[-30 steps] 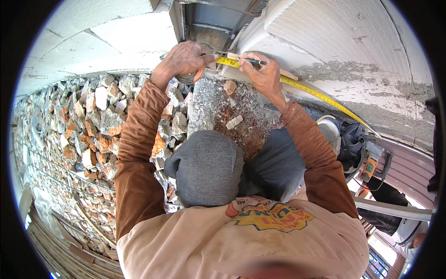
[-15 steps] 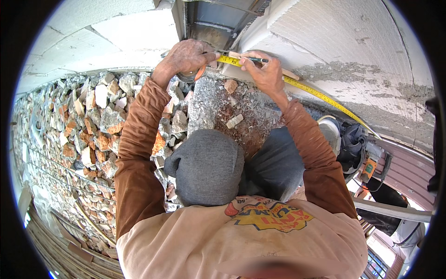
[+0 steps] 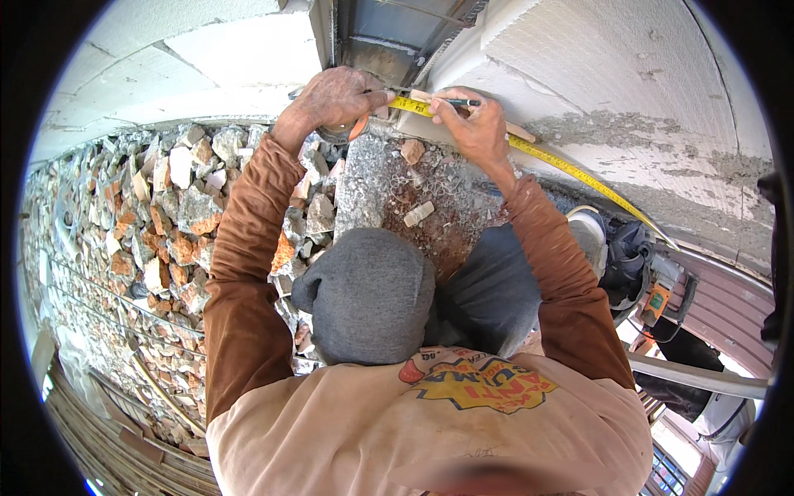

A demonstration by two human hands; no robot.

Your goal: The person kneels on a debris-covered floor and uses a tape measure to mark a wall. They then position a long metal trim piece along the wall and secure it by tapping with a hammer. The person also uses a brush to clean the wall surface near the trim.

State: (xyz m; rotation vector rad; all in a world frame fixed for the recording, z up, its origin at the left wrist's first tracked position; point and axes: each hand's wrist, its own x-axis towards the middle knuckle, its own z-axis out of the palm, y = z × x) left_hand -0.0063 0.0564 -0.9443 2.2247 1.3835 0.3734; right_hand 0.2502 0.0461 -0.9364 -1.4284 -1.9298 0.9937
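Observation:
A yellow tape measure blade (image 3: 579,174) stretches along the foot of the white block wall, from between my hands to the right. My left hand (image 3: 337,101) is closed at its left end, with the thumb pressed on the blade. Beneath that hand show a rounded case and an orange part (image 3: 358,127), partly hidden. My right hand (image 3: 473,126) pinches a dark pencil (image 3: 461,102) close above the blade. A thin wood strip (image 3: 519,132) lies along the wall beside the blade, partly covered by my right fingers. Whether the pencil tip touches anything is hidden.
Broken brick and concrete rubble (image 3: 178,215) spreads on the left. A concrete ledge (image 3: 361,182) and loose chunks (image 3: 418,214) lie below my hands. A metal-framed opening (image 3: 385,41) is ahead. At the right are dark bags (image 3: 626,256) and an orange-and-grey tool (image 3: 657,299).
My right hand has shifted very slightly to the right with the pencil. My left hand stays at the same place on the tape measure.

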